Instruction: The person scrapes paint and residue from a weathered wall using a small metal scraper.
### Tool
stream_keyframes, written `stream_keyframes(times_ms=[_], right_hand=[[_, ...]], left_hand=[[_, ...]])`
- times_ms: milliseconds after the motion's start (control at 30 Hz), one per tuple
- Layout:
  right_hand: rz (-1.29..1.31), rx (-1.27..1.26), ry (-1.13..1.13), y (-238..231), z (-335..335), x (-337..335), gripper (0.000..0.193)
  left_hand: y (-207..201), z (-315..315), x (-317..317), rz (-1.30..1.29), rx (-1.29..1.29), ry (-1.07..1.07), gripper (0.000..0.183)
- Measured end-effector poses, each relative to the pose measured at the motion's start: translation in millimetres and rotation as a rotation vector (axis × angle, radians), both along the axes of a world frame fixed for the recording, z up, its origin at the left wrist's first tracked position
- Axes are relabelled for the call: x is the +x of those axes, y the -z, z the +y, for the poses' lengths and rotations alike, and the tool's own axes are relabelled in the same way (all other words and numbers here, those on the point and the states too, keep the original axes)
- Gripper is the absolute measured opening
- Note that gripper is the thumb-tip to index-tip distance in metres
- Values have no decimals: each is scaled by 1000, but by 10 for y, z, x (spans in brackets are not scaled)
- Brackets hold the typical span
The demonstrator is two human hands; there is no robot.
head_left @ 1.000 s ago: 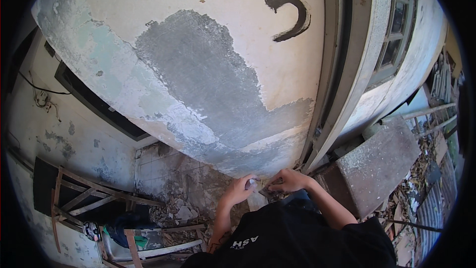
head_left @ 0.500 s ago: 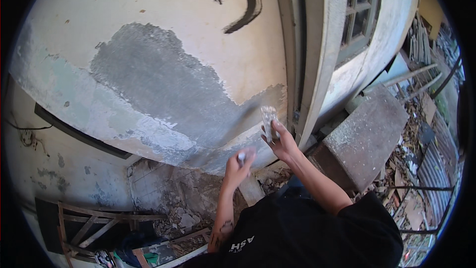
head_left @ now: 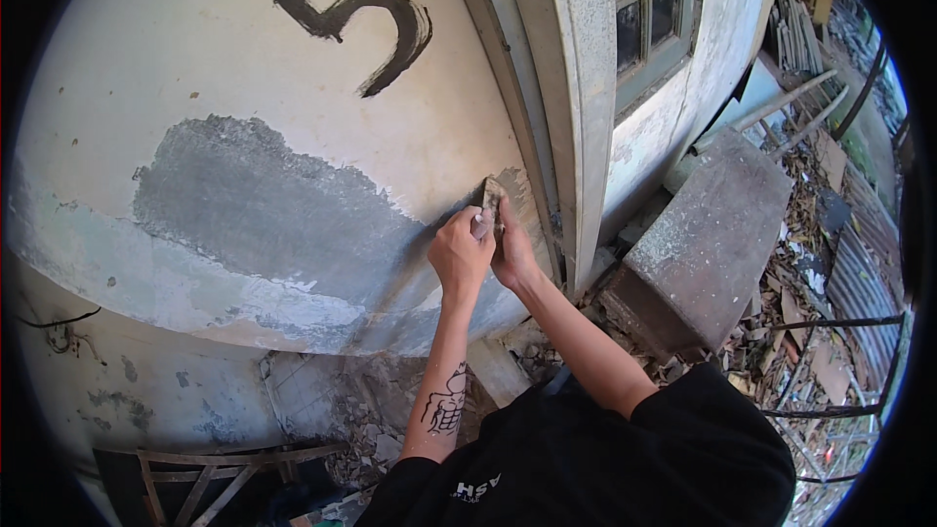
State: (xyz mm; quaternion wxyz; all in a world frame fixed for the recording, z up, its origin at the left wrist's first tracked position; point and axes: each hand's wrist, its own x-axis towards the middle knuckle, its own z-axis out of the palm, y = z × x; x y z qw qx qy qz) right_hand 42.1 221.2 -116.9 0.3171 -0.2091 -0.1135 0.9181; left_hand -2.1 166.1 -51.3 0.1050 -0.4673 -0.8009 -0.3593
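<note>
In the head view, a grey patch (head_left: 254, 195) spreads across a pale, flaking wall (head_left: 176, 29). At the patch's right end, the right hand (head_left: 514, 254) grips a flat, worn piece (head_left: 492, 192), its tip at the wall; beside it, the left hand (head_left: 461, 246) curls closed around a pale object (head_left: 478, 226), mostly hidden. Above the patch is a black painted mark (head_left: 332, 18); well right of it, a paned window (head_left: 647, 57) and a brown box (head_left: 717, 224); below it, a wooden frame (head_left: 207, 476).

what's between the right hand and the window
In the head view, a weathered upright frame stands between the right hand and the window.
</note>
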Motion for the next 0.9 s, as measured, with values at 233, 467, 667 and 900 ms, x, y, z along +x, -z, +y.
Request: stream_keyframes(times_ms=[233,467,667,900], right_hand=[[171,-44,212,-68,-119,-202,36],[110,-81,226,-47,-48,-228,31],[133,-81,199,-67,14,-222,30],[102,-133,190,-177,3,-153,31]], left_hand=[[-44,59,97,133,-149,-41,16],[-114,161,133,149,-135,-25,13],[-202,223,194,157,-167,-61,12],[-177,228,165,147,-196,-66,14]])
